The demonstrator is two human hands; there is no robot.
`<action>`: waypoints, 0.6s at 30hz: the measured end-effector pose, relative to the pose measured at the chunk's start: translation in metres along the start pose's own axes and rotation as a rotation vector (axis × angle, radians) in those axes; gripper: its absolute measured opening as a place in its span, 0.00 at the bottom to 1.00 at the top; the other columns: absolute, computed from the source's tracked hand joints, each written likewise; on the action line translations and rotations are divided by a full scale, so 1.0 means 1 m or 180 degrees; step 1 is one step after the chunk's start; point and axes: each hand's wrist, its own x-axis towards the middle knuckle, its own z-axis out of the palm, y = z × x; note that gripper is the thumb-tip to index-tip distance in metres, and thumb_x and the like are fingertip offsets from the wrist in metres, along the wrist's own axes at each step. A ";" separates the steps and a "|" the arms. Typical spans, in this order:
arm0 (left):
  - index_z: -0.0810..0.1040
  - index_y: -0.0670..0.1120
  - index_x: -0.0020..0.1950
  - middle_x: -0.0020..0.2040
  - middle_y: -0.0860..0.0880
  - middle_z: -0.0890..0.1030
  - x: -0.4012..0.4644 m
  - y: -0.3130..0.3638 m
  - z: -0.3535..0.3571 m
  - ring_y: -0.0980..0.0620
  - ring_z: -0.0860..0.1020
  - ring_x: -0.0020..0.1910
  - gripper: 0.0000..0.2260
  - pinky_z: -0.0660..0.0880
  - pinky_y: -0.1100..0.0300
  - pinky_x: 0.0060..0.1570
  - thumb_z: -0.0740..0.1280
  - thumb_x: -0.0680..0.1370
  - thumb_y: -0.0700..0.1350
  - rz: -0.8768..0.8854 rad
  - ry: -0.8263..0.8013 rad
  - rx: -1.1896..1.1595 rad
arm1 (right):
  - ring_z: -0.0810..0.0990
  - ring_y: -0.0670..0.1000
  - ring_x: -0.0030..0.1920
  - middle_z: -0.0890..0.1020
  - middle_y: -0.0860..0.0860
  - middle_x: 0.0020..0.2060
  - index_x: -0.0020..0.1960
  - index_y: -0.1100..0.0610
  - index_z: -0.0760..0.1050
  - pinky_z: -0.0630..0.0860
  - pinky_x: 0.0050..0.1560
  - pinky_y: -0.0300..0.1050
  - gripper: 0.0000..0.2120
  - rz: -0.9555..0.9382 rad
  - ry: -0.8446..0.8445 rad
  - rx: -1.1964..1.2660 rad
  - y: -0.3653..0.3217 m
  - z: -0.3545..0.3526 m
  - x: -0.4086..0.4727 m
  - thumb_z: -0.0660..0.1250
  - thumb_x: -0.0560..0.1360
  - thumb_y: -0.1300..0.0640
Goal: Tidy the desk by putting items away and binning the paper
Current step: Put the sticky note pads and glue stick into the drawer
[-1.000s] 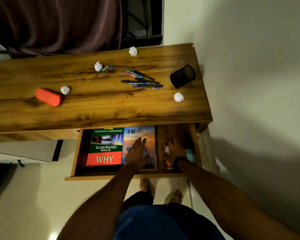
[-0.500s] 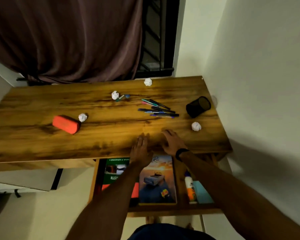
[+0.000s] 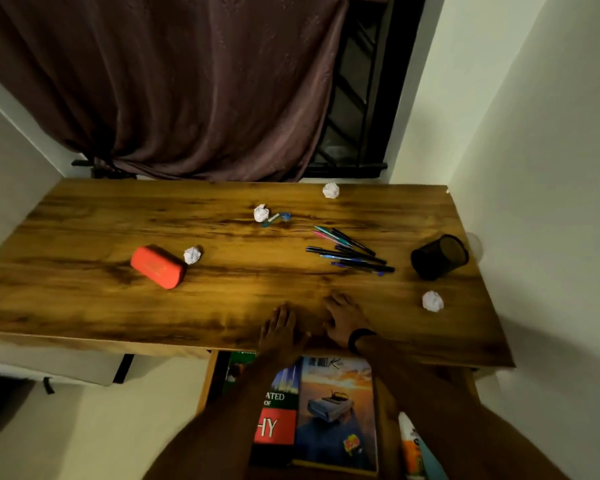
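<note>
Wood grain runs across the desk (image 3: 84, 306), and on it lie four crumpled paper balls: one at the back edge (image 3: 330, 190), one mid-desk (image 3: 261, 213) touching a small bluish item (image 3: 276, 217) too blurred to name, one (image 3: 192, 255) just beside the one orange case (image 3: 157, 267), and one near the right front (image 3: 432, 301). A loose heap of pens (image 3: 349, 252) lies right of centre; their number is hard to count, though there look to be about seven. One black mesh pen holder (image 3: 439, 257) lies tipped on its side near the right edge, with its mouth facing up and to the right. Both hands are over the front edge of the desk, empty: the left hand (image 3: 280, 332) is flat with its fingers stretched forward and close together, while the right hand (image 3: 344, 320), wearing a dark wristband, has its fingers slightly spread. Below them the open drawer (image 3: 207, 382) holds two books side by side, a green and red one (image 3: 278, 424) and one with a sunset cover (image 3: 338, 414), and in the compartment to the right one glue bottle (image 3: 411, 445).
</note>
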 end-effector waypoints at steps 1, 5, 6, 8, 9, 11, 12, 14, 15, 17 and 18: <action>0.42 0.48 0.79 0.80 0.47 0.39 0.000 -0.001 -0.004 0.45 0.40 0.79 0.36 0.45 0.45 0.76 0.53 0.79 0.64 0.0003 -0.0026 -0.0030 | 0.50 0.57 0.78 0.51 0.50 0.79 0.77 0.51 0.56 0.56 0.76 0.57 0.31 -0.0052 0.0018 0.0014 -0.003 -0.003 0.007 0.64 0.77 0.54; 0.44 0.46 0.79 0.80 0.46 0.43 0.012 -0.015 -0.027 0.47 0.45 0.79 0.36 0.48 0.48 0.76 0.56 0.80 0.61 -0.0063 -0.0058 -0.0151 | 0.54 0.56 0.77 0.53 0.52 0.78 0.77 0.50 0.56 0.62 0.74 0.55 0.33 -0.0110 0.0011 0.0269 -0.022 -0.022 0.043 0.66 0.77 0.55; 0.44 0.45 0.79 0.80 0.46 0.44 0.018 -0.020 -0.033 0.48 0.45 0.79 0.36 0.48 0.49 0.76 0.57 0.80 0.60 -0.0098 -0.0028 -0.0195 | 0.54 0.56 0.78 0.54 0.53 0.78 0.77 0.50 0.56 0.62 0.74 0.55 0.32 -0.0114 0.0020 0.0302 -0.028 -0.029 0.051 0.65 0.77 0.55; 0.44 0.45 0.79 0.80 0.46 0.45 0.035 -0.032 -0.044 0.48 0.45 0.79 0.36 0.49 0.50 0.76 0.58 0.80 0.59 -0.0131 -0.0023 -0.0234 | 0.54 0.55 0.78 0.56 0.54 0.78 0.77 0.52 0.57 0.61 0.73 0.55 0.30 -0.0124 0.0132 0.0290 -0.041 -0.042 0.070 0.64 0.78 0.54; 0.44 0.44 0.79 0.80 0.46 0.44 0.043 -0.038 -0.048 0.48 0.45 0.79 0.36 0.49 0.50 0.76 0.58 0.80 0.58 -0.0157 -0.0026 -0.0208 | 0.55 0.56 0.77 0.58 0.54 0.77 0.77 0.52 0.57 0.61 0.73 0.55 0.30 -0.0137 0.0223 0.0254 -0.048 -0.048 0.082 0.64 0.78 0.53; 0.43 0.44 0.79 0.80 0.45 0.43 0.060 -0.050 -0.054 0.48 0.43 0.79 0.35 0.48 0.50 0.75 0.58 0.81 0.56 -0.0195 0.0016 -0.0178 | 0.60 0.57 0.75 0.61 0.54 0.76 0.76 0.51 0.58 0.66 0.69 0.55 0.29 -0.0160 0.0371 0.0264 -0.060 -0.060 0.106 0.64 0.77 0.52; 0.42 0.44 0.79 0.80 0.45 0.42 0.072 -0.055 -0.057 0.48 0.43 0.79 0.35 0.47 0.51 0.75 0.58 0.81 0.56 -0.0167 0.0113 -0.0185 | 0.63 0.57 0.73 0.63 0.54 0.75 0.75 0.51 0.59 0.69 0.66 0.55 0.29 -0.0149 0.0412 0.0316 -0.066 -0.067 0.121 0.65 0.77 0.52; 0.44 0.43 0.79 0.80 0.45 0.43 0.097 -0.061 -0.062 0.48 0.43 0.79 0.35 0.46 0.52 0.76 0.58 0.81 0.55 -0.0053 0.0383 -0.0250 | 0.68 0.58 0.70 0.67 0.55 0.72 0.74 0.51 0.60 0.72 0.63 0.55 0.29 -0.0118 0.0543 0.0367 -0.076 -0.078 0.152 0.65 0.76 0.54; 0.45 0.43 0.79 0.80 0.45 0.45 0.112 -0.063 -0.066 0.48 0.44 0.79 0.35 0.46 0.52 0.77 0.59 0.80 0.55 0.0002 0.0498 -0.0332 | 0.69 0.58 0.69 0.67 0.56 0.71 0.74 0.52 0.60 0.72 0.63 0.55 0.29 -0.0079 0.0591 0.0364 -0.080 -0.084 0.169 0.66 0.76 0.54; 0.47 0.43 0.79 0.80 0.45 0.49 0.137 -0.062 -0.079 0.48 0.48 0.79 0.34 0.49 0.52 0.77 0.59 0.80 0.55 -0.0014 0.0749 -0.0544 | 0.68 0.60 0.69 0.66 0.57 0.72 0.75 0.54 0.58 0.71 0.65 0.56 0.31 0.0013 0.0666 0.0395 -0.088 -0.097 0.198 0.66 0.76 0.54; 0.48 0.44 0.79 0.80 0.46 0.51 0.149 -0.062 -0.086 0.48 0.50 0.79 0.33 0.51 0.53 0.76 0.60 0.80 0.54 -0.0052 0.0894 -0.0655 | 0.67 0.60 0.70 0.65 0.57 0.72 0.75 0.55 0.57 0.69 0.67 0.56 0.32 0.0047 0.0702 0.0381 -0.091 -0.102 0.214 0.66 0.76 0.53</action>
